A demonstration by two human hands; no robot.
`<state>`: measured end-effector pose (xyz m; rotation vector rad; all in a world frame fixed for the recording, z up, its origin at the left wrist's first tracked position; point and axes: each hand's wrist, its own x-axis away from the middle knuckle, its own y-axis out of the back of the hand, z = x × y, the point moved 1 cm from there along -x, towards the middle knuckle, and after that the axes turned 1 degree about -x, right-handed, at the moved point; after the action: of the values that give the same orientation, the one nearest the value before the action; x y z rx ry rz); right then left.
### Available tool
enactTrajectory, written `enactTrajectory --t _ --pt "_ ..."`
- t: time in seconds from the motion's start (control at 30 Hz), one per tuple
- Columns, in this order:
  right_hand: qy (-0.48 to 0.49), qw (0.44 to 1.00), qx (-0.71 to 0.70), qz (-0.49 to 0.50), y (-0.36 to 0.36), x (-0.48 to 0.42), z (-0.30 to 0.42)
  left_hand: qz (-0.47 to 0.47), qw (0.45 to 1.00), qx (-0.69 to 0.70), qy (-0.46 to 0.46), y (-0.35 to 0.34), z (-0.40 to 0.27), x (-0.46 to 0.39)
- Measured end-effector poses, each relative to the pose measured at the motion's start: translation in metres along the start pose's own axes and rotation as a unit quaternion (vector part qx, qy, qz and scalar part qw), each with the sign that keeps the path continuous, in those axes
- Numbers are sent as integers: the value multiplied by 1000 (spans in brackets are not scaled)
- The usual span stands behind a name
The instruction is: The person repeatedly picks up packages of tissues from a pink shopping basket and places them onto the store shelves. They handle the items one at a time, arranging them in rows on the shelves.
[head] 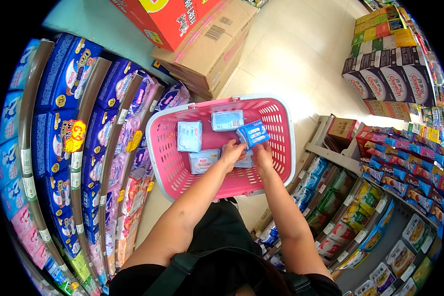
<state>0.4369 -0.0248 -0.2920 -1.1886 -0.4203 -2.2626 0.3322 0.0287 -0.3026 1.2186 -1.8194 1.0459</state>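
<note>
A pink plastic shopping basket (214, 185) with a pale grey rim stands before me. Both my left hand (232, 155) and my right hand (262, 154) reach inside it, with their fingers at the lower edge of a dark blue packet (252, 133). That packet is tilted at the basket's right part. Light blue packets lie in the basket: one at the back (227, 120), one at the left (189, 136), one at the front left (203, 161) and one partly hidden beneath my hands (244, 161). How firmly each hand grips the dark blue packet is hard to tell.
Shelves of blue and purple packs (64, 77) rise close on the left. Cardboard cartons (207, 55) with a red box (170, 18) on top stand beyond the basket. On the right are a snack shelf (347, 159) and dark drink cartons (388, 74). Tiled floor (288, 40) shows between.
</note>
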Motion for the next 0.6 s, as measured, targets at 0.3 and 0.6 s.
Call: enactTrajectory --t 0.3,0.6 --pt "-33 997 -19 65 -5 0 4 3 1000 17 4 -16 5 -23" --pt "-33 999 -10 22 -7 6 6 -34 998 -59 -1 -18 -1 -29"
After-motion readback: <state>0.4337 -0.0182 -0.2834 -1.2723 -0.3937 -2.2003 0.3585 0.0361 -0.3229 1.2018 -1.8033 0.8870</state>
